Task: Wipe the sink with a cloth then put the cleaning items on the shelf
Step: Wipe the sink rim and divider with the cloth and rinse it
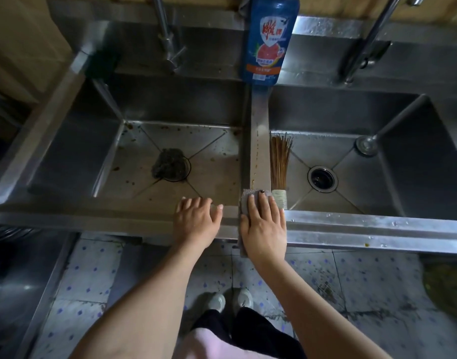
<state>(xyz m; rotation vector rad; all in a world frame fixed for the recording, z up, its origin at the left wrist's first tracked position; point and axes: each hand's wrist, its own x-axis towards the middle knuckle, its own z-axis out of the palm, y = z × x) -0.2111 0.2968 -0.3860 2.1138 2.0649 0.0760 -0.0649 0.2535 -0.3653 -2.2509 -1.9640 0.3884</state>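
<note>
my right hand [264, 224] presses a grey cloth [244, 203] flat on the sink [325, 224] divider; my left hand [196, 218] rests open on the rim. wiping step; next, i'd push the cloth forward.

1. A tall blue plastic detergent bottle [270, 40] is showing a white shield-shaped label [272, 29] that is carrying large red Chinese characters, which look like "雕牌".
2. An orange band [262, 69] lower on the bottle is carrying small print too fine to read.

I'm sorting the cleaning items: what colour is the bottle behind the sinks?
The bottle is blue with an orange band low down, seen in the head view.
</note>
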